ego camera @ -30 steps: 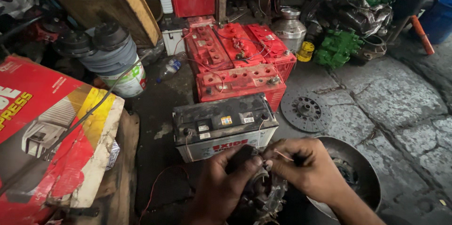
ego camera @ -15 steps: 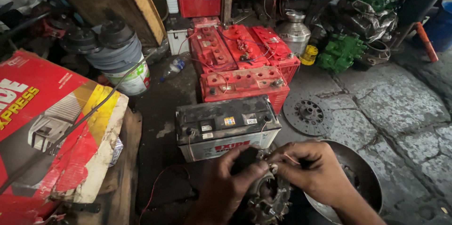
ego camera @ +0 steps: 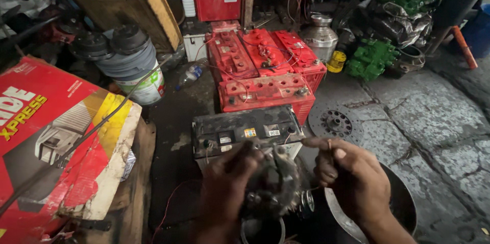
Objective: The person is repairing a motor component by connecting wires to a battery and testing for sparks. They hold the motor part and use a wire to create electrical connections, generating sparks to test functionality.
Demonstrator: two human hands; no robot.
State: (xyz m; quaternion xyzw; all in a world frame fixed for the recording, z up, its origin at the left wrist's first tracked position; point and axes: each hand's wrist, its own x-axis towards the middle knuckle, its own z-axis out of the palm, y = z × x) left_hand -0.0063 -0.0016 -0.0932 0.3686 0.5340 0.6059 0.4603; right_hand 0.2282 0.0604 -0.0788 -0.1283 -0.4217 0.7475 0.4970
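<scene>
The left hand [ego camera: 224, 193] closes its grip around a dark, greasy round motor part [ego camera: 273, 190], holding it low in front of the person, above the floor and just before a grimy black battery [ego camera: 245, 131]; the right hand [ego camera: 352, 177] pinches a thin wire [ego camera: 328, 144] between its fingertips at the part's upper edge, its grip closed on that wire; the part looks bare and open, with its windings or contacts exposed, so the work on it seems mid-way, the wire not yet settled in place; a shallow metal pan [ego camera: 403, 208] lies under the right wrist; red batteries [ego camera: 265, 70] are stacked behind; a red and yellow carton [ego camera: 56, 137] lies to the left.
</scene>
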